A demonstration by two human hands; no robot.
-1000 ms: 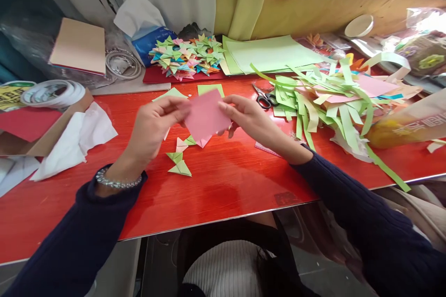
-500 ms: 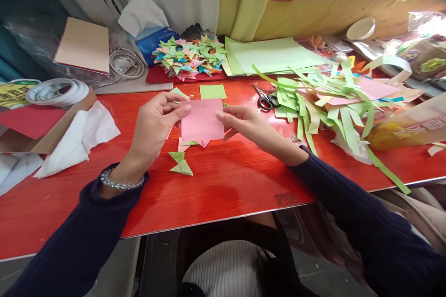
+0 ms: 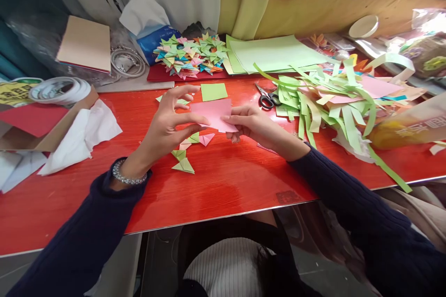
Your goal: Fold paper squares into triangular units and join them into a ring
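A pink square sheet of paper (image 3: 211, 109) is held above the table, its near edge lifted and bent a little. My left hand (image 3: 174, 118) pinches that edge near the lower left corner between thumb and forefinger, the other fingers spread. At the lower right corner, my right hand (image 3: 252, 123) grips the paper, thumb on top and fingers beneath. Just below lie several folded paper pieces: a pink one (image 3: 206, 139) and green ones (image 3: 184, 165). A green paper square (image 3: 213, 92) rests behind the sheet, partly covered by it.
Black-handled scissors (image 3: 266, 100) lie right of my hands, beside a heap of green paper strips (image 3: 313, 97). Folded paper rings (image 3: 190, 55) and green sheets (image 3: 275, 53) are at the back. A cardboard box (image 3: 49, 134) with tape rolls (image 3: 59, 90) stands left; a bottle (image 3: 411, 123) lies right.
My left hand has shifted from the paper's upper left to its near edge. The sheet has tilted and moved slightly right, uncovering the folded pink piece below.
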